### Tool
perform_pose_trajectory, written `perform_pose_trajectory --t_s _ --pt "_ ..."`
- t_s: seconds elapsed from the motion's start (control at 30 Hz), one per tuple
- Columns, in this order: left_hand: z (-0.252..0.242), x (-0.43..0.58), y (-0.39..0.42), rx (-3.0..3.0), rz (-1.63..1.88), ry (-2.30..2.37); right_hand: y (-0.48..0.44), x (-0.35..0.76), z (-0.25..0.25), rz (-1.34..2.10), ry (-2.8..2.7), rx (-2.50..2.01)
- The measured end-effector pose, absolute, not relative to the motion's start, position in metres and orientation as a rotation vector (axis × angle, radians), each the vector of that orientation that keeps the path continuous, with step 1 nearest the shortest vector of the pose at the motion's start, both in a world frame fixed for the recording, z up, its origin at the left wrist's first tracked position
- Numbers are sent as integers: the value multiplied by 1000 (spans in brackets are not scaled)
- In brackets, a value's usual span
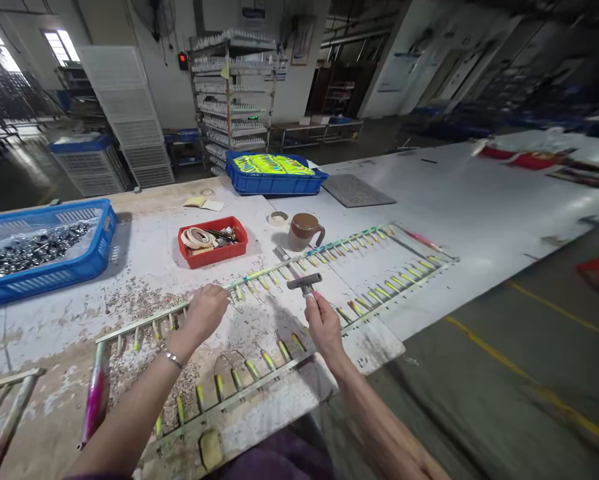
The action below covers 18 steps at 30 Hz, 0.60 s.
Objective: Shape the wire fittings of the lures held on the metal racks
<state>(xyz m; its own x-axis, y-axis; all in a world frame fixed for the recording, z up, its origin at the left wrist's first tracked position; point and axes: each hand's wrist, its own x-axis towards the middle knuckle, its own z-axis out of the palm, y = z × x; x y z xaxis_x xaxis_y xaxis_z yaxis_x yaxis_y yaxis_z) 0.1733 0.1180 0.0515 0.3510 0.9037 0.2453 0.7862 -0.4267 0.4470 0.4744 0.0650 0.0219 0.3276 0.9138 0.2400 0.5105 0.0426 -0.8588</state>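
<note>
In the head view my right hand [324, 323] grips a hammer [304, 283] by its handle, the dark cylindrical head raised above the table. My left hand [208, 310] is at the far rail of a long frame [144, 327], fingers bent together; whatever they pinch is hidden. Along both long rails sit several slender yellow-green pieces [282, 348], some with thin wires at their ends. A pink-and-white bar [96, 393] forms the frame's left end.
Behind the frame stand a brown mug [304, 230], a tape roll [278, 218] and a red tray [213, 243] of odds and ends. A blue basket [94, 257] holds shiny metal parts; another blue crate [279, 183] holds yellow-green pieces. Brown chips litter the table [259, 427].
</note>
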Motion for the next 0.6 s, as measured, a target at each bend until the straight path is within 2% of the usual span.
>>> perform_pose_trajectory --t_s 0.17,0.37,0.6 --pt "37 234 176 2340 524 1262 62 505 33 676 -1294 -1607" --pt "20 248 210 2369 406 1171 61 531 27 752 -1386 -1607" --pt "4 254 207 2064 751 1357 79 527 23 776 -1480 -1610"
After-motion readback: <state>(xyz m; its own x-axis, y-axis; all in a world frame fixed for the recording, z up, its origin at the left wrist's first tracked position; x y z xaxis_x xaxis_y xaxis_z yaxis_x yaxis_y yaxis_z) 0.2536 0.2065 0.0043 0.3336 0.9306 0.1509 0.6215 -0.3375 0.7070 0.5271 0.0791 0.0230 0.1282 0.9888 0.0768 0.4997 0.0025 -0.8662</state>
